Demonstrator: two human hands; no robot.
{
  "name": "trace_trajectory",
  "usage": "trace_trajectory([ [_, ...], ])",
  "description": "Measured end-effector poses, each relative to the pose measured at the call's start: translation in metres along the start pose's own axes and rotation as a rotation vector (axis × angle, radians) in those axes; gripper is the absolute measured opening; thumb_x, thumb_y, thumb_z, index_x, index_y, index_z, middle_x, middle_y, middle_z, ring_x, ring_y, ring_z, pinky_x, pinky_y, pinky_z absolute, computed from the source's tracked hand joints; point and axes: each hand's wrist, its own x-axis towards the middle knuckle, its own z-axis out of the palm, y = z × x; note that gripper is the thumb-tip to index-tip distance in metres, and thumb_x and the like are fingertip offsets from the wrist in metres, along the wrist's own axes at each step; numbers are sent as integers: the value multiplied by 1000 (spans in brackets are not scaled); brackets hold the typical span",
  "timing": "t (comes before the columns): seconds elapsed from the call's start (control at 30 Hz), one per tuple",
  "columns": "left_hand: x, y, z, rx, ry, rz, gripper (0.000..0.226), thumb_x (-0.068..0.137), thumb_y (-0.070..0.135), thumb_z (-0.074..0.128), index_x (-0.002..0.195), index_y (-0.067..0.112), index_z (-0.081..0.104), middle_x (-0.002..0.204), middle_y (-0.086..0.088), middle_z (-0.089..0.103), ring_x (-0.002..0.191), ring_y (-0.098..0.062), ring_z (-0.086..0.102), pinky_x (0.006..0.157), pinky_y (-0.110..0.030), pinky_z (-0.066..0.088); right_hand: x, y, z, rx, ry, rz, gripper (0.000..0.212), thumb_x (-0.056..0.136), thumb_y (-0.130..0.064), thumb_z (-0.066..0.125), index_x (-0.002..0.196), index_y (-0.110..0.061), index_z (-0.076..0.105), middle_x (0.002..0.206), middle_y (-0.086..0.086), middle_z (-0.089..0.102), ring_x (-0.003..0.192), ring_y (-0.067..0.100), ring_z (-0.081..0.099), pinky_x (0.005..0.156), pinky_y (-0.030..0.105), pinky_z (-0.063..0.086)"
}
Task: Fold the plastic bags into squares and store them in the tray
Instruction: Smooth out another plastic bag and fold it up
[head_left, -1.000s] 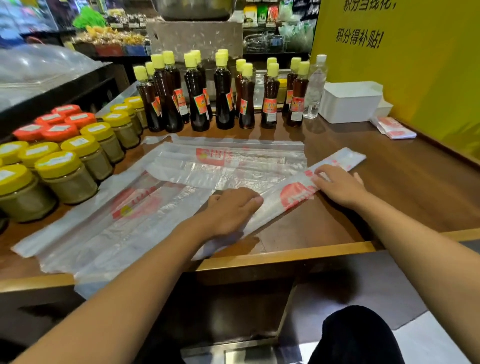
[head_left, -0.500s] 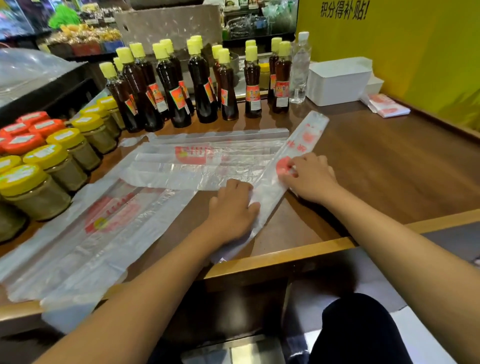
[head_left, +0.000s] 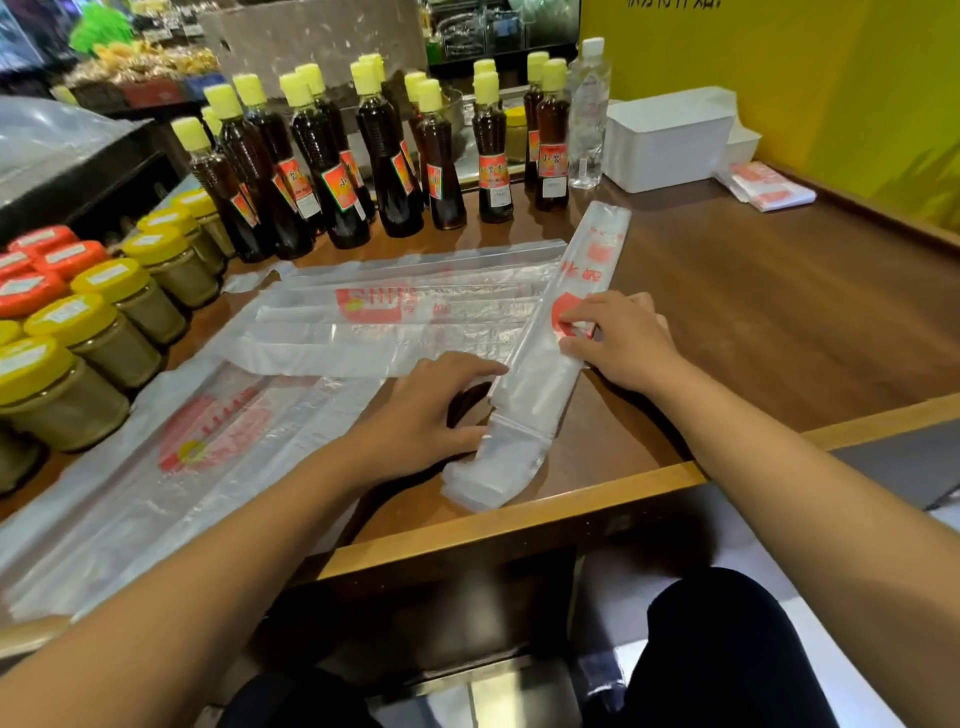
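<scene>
A: Task items, quick. Where's the bag?

B: One clear plastic bag folded into a long narrow strip with red print (head_left: 553, 353), lying diagonally on the brown wooden bench (head_left: 753, 312), near end by the bench's front edge, far end pointing at the bottles. Two more clear plastic bags with red logos: one flat (head_left: 395, 322) just left of the strip, one spread out (head_left: 156, 467) at near left, hanging over the edge.

A: Hands?

B: Two. Left hand (head_left: 415, 415) at the strip's near half, thumb and fingers curled in a pinch on its left edge. Right hand (head_left: 618, 338) lies on the strip's middle over the red mark, fingers close together, thumb tucked against the plastic; looks like a pinch, can't be sure.

A: Tray?

B: One white rectangular plastic tray (head_left: 670, 140) at far right against the yellow wall (head_left: 831, 78), well apart from the strip. A small stack of folded red-printed bags (head_left: 769, 187) lies on the bench just right of it, not in it.

A: Rest, counts.

B: Dark sauce bottles with yellow caps (head_left: 384, 156), about fourteen, back rows overlap so not exact. One clear water bottle (head_left: 587, 114) right of them. Yellow-lidded jars (head_left: 98, 332), around seven visible at left. Orange-lidded jars (head_left: 31, 270), four.
</scene>
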Motion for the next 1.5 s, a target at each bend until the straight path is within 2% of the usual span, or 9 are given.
trace_trajectory([
  [0.17,10,18,3,-11,85,112,17,90,27,75,107,30,75,122,8,60,112,-6,46,96,-35,42,-2,0,-2,11,4,5,37,94,-53,61,128,-39,65,145,-6,52,128,29,35,96,43,31],
  [0.3,21,26,2,-204,71,125,10,93,6,69,95,10,78,97,0,74,96,-6,62,83,-13,47,-3,-2,-2,15,-1,5,38,94,-53,62,128,-39,65,147,-7,51,128,27,35,95,42,29],
  [0.47,39,16,5,-307,5,-54,14,97,12,64,91,12,77,85,2,73,82,-13,67,79,-36,54,-3,-3,-3,11,3,11,38,94,-52,62,129,-38,65,147,-7,51,126,26,35,93,40,26],
  [0.63,47,17,15,-216,51,-78,5,98,20,63,100,24,63,89,3,66,80,-4,57,71,-32,45,-2,-3,-1,14,11,13,31,95,-47,63,125,-41,65,142,-7,53,126,26,36,96,42,29],
  [0.83,47,17,26,-102,159,-116,57,94,33,68,145,25,44,115,12,51,96,-7,50,86,-27,43,-3,-5,0,37,22,20,29,96,-40,64,126,-37,64,143,-5,52,127,26,37,104,46,32],
  [1.0,49,16,28,-1,160,-117,54,97,35,63,145,23,44,128,2,53,112,-18,47,96,-35,42,-1,-1,3,50,23,32,28,96,-39,64,123,-34,66,141,-6,55,128,25,40,106,49,35],
  [1.2,48,15,28,101,119,-81,43,102,37,53,144,28,47,137,7,48,114,-16,39,97,-37,35,-7,-2,-1,350,46,19,24,99,-43,55,113,-32,72,127,-8,66,117,16,56,101,53,48],
  [1.3,49,13,30,149,92,-80,43,104,40,48,146,31,43,138,9,44,115,-15,35,95,-35,30,-12,-6,-2,178,-15,-56,32,96,-55,52,111,-35,71,125,-12,62,121,19,44,103,52,37],
  [1.5,48,13,29,143,75,-62,43,105,41,46,146,31,41,138,8,44,116,-17,36,99,-41,34,-10,-12,1,12,-32,-74,15,93,-49,64,102,-38,60,128,-10,55,121,19,39,96,40,31],
])
